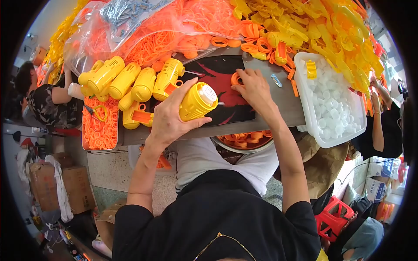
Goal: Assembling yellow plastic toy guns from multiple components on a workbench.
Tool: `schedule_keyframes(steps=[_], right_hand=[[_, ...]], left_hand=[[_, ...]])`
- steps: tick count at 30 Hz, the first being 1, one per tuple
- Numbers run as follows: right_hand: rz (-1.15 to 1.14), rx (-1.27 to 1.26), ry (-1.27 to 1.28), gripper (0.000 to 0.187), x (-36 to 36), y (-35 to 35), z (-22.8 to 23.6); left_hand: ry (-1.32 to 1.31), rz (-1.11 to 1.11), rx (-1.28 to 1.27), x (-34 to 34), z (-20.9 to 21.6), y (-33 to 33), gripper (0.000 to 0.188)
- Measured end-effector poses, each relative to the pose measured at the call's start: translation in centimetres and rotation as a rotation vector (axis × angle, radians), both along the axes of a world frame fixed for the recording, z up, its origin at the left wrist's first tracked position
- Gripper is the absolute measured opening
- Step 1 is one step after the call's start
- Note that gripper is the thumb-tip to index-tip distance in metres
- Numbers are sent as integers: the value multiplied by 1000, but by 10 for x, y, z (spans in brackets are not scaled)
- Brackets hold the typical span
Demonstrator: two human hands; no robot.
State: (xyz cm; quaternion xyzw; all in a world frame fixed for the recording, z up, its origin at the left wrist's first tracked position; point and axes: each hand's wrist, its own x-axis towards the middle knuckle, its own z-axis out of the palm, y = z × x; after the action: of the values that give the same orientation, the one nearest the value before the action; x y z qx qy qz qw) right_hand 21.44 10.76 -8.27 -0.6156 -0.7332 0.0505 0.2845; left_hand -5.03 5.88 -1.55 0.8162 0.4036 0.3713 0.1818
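L hand (167, 115) is wrapped round a yellow housing (191, 106), thumb on the near side, fingers on the far side, w/ its round white end (207, 93) tipped up & to the right. It's held above the near-middle of the table (288, 109), left of ctr. R hand (257, 91) is on the far side, thumb & fingertips bent in, pinching an orange ring (235, 79) over a dark sheet (213, 67) w/ red marks; can't tell if the ring's off the sheet. Step in hand, prob.: housing held ready in one hand, ring being picked w/ the other. Next move would call for a firm pinch on the ring, a steady L grip & the white end left unobstructed. More yellow housings (143, 85) lie bunched to the left, beyond a tray (100, 149) of small orange rings w/ scissors (96, 114) on top. To the right, a white bin (337, 140) full of white caps (333, 115); far side has heaps of orange parts (209, 17) & yellow parts (344, 26). Below the table edge, btwn the knees, a basin of orange pieces (248, 140) shows partly.
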Motion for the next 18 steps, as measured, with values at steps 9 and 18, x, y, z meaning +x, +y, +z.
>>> schedule_keyframes(steps=[9,18], right_hand=[[388,-427,924,54,13,-36,93],[429,-327,592,54,18,-61,96]], left_hand=[[32,-29,-108,12,6,6,76],[60,-175,-13,46,-3,27,72]])
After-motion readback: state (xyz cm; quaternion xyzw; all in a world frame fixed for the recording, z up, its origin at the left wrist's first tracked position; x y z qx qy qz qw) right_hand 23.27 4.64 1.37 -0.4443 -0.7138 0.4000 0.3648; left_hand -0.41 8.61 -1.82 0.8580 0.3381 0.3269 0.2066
